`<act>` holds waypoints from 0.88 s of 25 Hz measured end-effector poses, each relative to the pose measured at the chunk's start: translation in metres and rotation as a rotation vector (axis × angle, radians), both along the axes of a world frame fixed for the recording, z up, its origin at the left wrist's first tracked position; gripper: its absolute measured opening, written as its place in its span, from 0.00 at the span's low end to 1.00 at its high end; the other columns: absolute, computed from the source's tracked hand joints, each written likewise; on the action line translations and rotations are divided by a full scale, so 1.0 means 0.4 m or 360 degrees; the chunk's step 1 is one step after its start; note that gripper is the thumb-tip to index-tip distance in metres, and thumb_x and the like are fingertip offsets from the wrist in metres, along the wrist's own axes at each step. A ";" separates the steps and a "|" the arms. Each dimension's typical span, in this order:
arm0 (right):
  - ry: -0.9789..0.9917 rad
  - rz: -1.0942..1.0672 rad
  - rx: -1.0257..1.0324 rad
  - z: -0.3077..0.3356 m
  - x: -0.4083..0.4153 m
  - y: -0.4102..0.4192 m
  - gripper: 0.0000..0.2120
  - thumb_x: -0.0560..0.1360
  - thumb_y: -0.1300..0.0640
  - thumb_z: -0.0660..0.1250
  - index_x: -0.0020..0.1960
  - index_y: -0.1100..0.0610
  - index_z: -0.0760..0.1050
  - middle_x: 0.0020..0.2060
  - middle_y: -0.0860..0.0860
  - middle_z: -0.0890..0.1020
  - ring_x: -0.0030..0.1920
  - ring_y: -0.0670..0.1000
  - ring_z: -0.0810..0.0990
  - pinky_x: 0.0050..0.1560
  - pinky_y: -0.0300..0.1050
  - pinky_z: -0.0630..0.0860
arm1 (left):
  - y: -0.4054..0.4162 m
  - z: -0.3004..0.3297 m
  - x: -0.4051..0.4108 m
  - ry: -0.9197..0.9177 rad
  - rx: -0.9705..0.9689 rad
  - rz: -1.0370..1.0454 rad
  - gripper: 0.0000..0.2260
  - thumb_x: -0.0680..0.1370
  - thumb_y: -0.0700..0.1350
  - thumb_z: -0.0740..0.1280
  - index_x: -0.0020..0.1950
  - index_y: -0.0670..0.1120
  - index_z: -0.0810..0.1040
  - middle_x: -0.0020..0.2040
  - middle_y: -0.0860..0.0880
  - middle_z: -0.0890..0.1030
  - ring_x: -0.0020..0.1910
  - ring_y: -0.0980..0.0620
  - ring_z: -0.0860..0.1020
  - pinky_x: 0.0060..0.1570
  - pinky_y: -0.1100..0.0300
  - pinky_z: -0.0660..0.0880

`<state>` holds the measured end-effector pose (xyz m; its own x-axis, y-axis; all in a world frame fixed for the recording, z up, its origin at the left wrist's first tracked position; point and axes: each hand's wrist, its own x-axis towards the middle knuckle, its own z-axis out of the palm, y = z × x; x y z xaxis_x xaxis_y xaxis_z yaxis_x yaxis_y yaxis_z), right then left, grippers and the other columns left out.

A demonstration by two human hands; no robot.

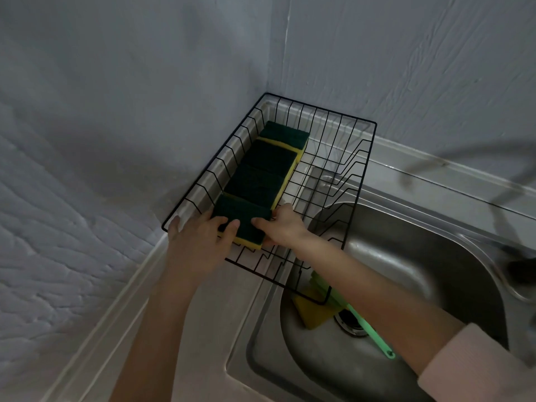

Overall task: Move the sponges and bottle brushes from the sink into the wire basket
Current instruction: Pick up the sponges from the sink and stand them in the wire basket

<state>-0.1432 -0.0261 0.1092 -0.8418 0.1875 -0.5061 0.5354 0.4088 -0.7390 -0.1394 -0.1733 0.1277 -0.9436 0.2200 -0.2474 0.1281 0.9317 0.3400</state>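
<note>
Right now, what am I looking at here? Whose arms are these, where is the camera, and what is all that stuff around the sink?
There is no machine here: these are a person's two bare arms, filmed by one wide camera worn on the head, looking forward and down. That is why the arms reach in from the bottom of the picture.

A black wire basket sits in the corner, partly over a steel sink. Three green-topped yellow sponges already lie in a row along the basket's left side. The left hand and the right hand together hold a fourth sponge at the near end of that row.

Down in the sink, another yellow sponge and a green brush lie by the drain, not yet moved. How many brushes there are is hard to tell, as the right arm hides part of them.
</note>
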 end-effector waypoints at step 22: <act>0.0664 0.0010 0.0296 0.201 0.249 0.209 0.20 0.75 0.61 0.63 0.66 0.58 0.69 0.63 0.54 0.77 0.63 0.50 0.75 0.63 0.38 0.68 | 0.192 0.162 0.152 0.0360 0.0649 -0.0439 0.16 0.78 0.45 0.58 0.64 0.44 0.70 0.62 0.42 0.75 0.60 0.47 0.73 0.56 0.56 0.70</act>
